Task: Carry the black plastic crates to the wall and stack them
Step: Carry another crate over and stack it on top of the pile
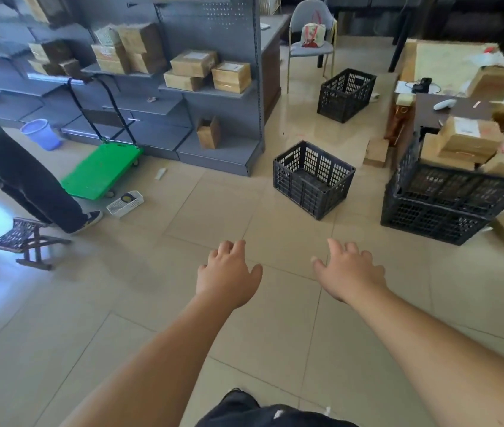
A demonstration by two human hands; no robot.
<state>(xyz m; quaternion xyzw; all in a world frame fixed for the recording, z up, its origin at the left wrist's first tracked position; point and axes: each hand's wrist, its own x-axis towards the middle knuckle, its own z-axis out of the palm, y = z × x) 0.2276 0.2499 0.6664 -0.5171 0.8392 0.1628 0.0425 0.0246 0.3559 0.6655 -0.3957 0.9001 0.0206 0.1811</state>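
Observation:
An empty black plastic crate (312,180) stands on the tiled floor ahead of me, slightly right of centre. A second empty black crate (345,95) sits farther back near a chair. At the right, two black crates (448,201) are stacked, the upper one filled with cardboard boxes. My left hand (229,277) and my right hand (348,272) reach forward over bare floor, palms down, fingers spread, holding nothing. Both are well short of the nearest crate.
Grey shelving (183,87) with cardboard boxes lines the back left. A green platform trolley (101,172), a small white basket (125,203), a folding stool (27,238) and another person's legs (25,183) stand at left. A desk (457,109) and chair (311,41) are at right.

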